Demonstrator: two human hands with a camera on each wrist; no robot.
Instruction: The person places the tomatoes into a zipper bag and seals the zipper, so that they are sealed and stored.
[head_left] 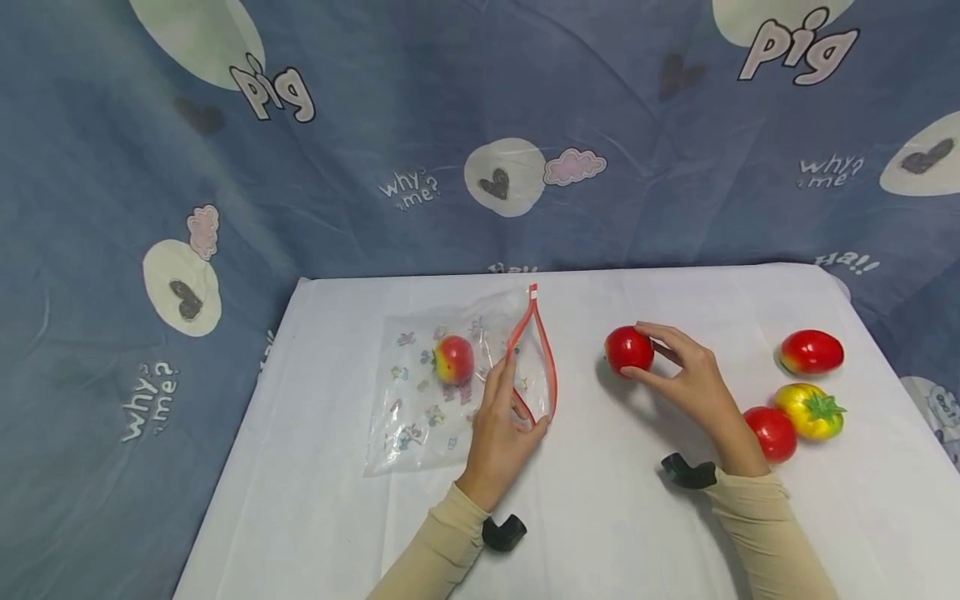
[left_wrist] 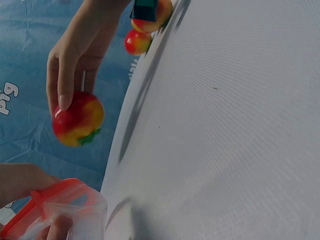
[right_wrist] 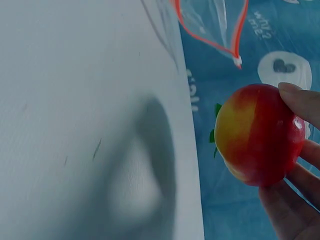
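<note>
1. A person in beige sleeves works with two bare hands at a white-covered table, before a blue cloth backdrop printed with "pig", "why me?" and pale round shapes.

2. The right hand pinches a glossy red-and-yellow fruit between thumb and fingertips, parted just as wide as the fruit. The piece hangs clear of the table, to the right of the bag's mouth and well apart from it; the right wrist view shows its yellow side and green leaves facing away from the palm.

3. The left hand grips a clear plastic bag by the near side of its mouth, thumb at the near corner and fingers stretched along the edge. Whether any fingertip is inside the plastic is hard to tell.

4. The bag, printed with small coloured pictures, lies on the left half of the table, its red-edged opening gaping to the right. A second red-and-yellow fruit shows through the plastic, near the middle of the bag.

5. At the table's right side, a yellow fruit with a green top sits against a round red fruit; an oval red fruit lies just beyond them.
</note>
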